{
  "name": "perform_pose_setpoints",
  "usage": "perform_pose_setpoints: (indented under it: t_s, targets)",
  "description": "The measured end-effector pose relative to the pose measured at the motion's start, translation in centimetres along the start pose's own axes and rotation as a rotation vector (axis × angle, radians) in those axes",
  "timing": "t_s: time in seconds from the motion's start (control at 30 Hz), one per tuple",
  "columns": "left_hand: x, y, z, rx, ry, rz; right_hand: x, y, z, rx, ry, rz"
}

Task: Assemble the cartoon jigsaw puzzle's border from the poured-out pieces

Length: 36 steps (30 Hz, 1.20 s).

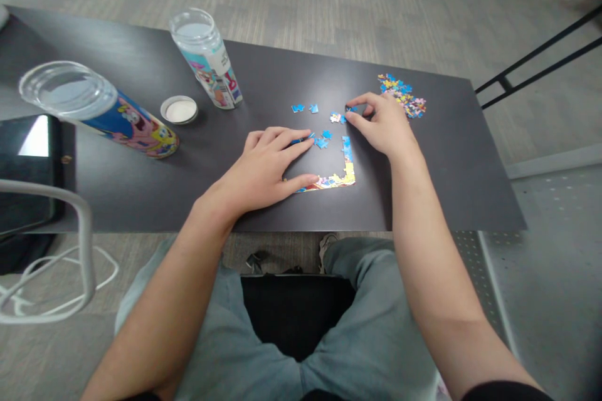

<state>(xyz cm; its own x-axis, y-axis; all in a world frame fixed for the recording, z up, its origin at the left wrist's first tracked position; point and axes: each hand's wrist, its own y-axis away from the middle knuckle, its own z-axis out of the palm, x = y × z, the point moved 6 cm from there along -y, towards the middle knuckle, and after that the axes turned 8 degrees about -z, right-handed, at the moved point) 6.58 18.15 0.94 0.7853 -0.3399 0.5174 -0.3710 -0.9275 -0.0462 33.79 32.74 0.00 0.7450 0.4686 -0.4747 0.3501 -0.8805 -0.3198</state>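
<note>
My left hand (270, 166) lies palm down with its fingers spread, thumb on the lower edge of a partly joined puzzle border (348, 169). Its fingertips reach loose blue puzzle pieces (322, 143), and the hand covers the border's left part. The thumb and index finger of my right hand (380, 122) close on a small blue puzzle piece (352, 109), mostly hidden between them. Just beside those fingertips sits a pink and blue piece (335, 118). Farther back are two blue pieces, one (298, 108) left of the other (313, 109).
A heap of puzzle pieces (404, 97) lies beyond my right hand. Left on the dark table (446, 156) stand two clear-topped cartoon canisters, a larger one (136, 125) and a smaller one (214, 69), with a round lid (179, 110) between them. A black device (28, 169) is far left.
</note>
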Motion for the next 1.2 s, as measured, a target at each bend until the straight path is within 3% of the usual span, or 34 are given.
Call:
perform_pose_setpoints:
  t_s: [0.13, 0.3, 0.5, 0.73, 1.03, 1.2]
  targets:
    - [-0.7, -0.2, -0.5, 0.057, 0.006, -0.043, 0.4, 0.3, -0.4, -0.063, -0.085, -0.001]
    - [-2.2, -0.2, -1.7, 0.172, -0.021, -0.127, 2.0, 0.5, -0.2, -0.004, -0.153, 0.093]
    - [-2.4, -0.2, -1.8, 0.191, -0.051, -0.147, 1.7, 0.1, 0.0, 0.004, -0.120, 0.039]
    - [-2.4, -0.2, -2.1, 0.243, -0.064, -0.177, 1.8, 0.5, -0.4, -0.066, -0.172, 0.092]
    - [-3.2, -0.3, -2.0, 0.264, -0.071, -0.169, 2.3, 1.5, -1.6, -0.199, -0.338, 0.068]
    - [-3.7, -0.4, -2.2, 0.295, -0.031, -0.170, 2.8, 1.9, -1.6, -0.187, -0.371, 0.056]
